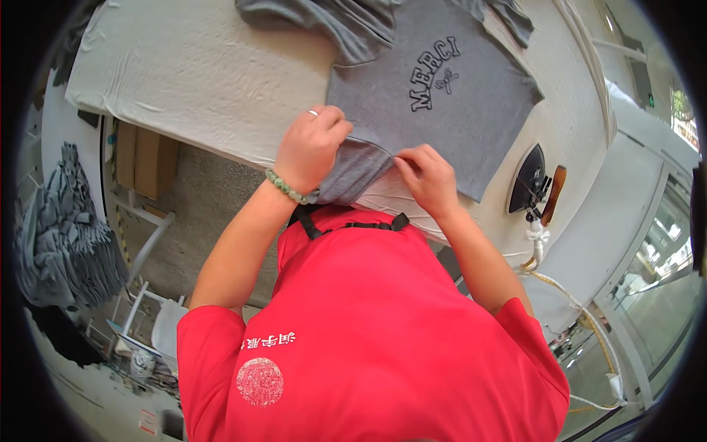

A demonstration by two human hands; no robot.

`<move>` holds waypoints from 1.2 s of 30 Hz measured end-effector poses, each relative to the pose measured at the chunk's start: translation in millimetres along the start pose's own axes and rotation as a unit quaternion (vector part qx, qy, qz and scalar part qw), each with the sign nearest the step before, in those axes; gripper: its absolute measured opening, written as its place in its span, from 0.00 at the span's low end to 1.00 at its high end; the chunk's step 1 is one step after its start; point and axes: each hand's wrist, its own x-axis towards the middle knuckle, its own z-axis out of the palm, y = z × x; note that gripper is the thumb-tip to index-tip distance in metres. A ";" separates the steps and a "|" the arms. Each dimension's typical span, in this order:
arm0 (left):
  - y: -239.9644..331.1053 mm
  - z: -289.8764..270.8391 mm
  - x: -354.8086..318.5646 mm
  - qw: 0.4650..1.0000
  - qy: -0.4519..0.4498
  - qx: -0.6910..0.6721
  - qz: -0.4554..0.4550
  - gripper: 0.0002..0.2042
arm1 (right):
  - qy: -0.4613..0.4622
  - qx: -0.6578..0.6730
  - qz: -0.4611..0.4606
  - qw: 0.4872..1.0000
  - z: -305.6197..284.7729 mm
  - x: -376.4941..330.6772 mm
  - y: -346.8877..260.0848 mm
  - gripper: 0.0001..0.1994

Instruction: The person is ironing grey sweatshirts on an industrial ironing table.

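A grey sweatshirt (479,110) with dark outlined lettering and a small bow on its front lies on the padded table. Its near edge is lifted and partly folded, with some cloth hanging over the table's front edge. My left hand (313,144), with a ring and a green bead bracelet, is closed on the garment's edge. To its right, my right hand (428,177) pinches the same edge between thumb and fingers. One sleeve (317,22) stretches toward the far left. The garment's far part runs out of view.
A steam iron (529,180) with a wooden handle stands at the table's right, its hose (582,309) trailing down. The padded table (199,74) has a cream cover. Grey garments (66,236) hang in a bunch at left, near a cardboard box (147,158) under the table.
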 end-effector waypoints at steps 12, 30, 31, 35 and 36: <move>-0.5 3.4 41.0 0.963 -0.260 -0.064 0.035 0.07 | -0.156 0.034 0.107 0.981 -9.4 24.7 8.5 0.07; 24.0 18.1 31.8 0.972 -0.226 0.017 -0.063 0.09 | -0.158 -0.032 0.011 0.987 -2.3 34.7 3.9 0.08; 28.2 19.1 29.4 0.974 -0.210 0.043 -0.072 0.10 | -0.159 -0.032 0.009 0.987 2.3 34.2 2.6 0.08; 31.3 22.6 4.5 0.988 -0.042 0.050 -0.137 0.13 | -0.024 -0.020 -0.152 0.988 15.1 26.8 -9.4 0.09; 29.2 25.0 -3.3 0.988 -0.041 0.051 -0.139 0.13 | -0.060 -0.049 -0.117 0.990 9.9 19.1 -4.0 0.09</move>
